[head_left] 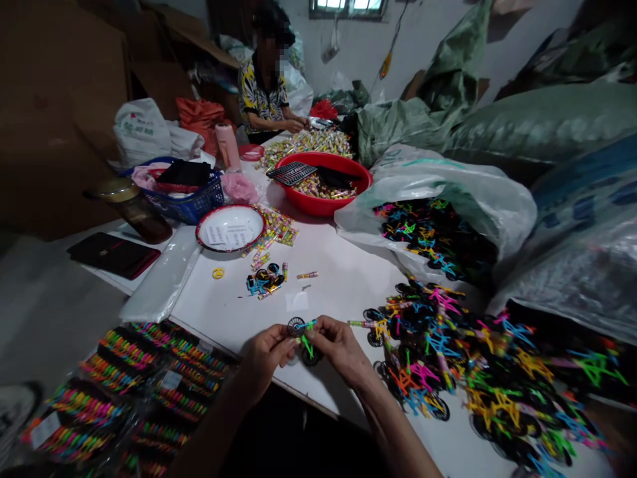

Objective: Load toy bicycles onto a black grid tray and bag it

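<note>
Head view: left grip (269, 348) pinched the upper wheel (295, 325) of a toy bicycle (307, 346); right grip (339, 342) pinched its frame (311, 324). Wheel-to-wheel axis slanted down rightward between both grips. Bicycle pile (440, 342) lay on the tabletop (343, 265), nearer the right grip.

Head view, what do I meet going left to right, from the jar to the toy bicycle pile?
Jar of dark liquid, small yellow ring, left hand, toy bicycle held in both hands, right hand, pile of toy bicycles.
</note>
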A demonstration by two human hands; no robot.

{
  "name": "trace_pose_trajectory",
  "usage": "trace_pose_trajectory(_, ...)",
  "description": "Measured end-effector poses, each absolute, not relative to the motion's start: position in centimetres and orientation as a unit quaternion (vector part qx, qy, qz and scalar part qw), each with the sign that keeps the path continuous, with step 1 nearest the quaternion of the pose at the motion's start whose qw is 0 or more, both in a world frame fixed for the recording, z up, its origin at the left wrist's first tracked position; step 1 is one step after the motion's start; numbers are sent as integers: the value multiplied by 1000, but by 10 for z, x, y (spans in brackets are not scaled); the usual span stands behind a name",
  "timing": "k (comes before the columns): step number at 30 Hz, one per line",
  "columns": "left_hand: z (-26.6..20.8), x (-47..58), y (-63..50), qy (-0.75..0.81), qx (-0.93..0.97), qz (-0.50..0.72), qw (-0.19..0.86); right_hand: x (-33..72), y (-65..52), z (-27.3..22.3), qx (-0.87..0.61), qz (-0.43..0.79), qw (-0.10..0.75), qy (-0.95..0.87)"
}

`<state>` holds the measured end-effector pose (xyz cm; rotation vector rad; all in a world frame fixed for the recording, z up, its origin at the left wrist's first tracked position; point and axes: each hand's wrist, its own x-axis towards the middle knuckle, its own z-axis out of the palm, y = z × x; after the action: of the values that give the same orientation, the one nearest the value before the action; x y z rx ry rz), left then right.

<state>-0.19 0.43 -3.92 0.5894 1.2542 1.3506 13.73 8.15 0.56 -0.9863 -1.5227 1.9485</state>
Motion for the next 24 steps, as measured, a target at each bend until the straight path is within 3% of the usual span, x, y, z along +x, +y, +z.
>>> trace_pose_trajectory(12,-22,-2,-13,530,283,515,611,146,71,2,-330,766,203,-513)
trace_pose_trajectory(20,-12,9,-17,664,286,538,433,113,47,-18,-431,608,270,-610)
trace_pose_trajectory(24,-4,14,-10,638,288,551,455,124,60,-11,-420,602,260,-627)
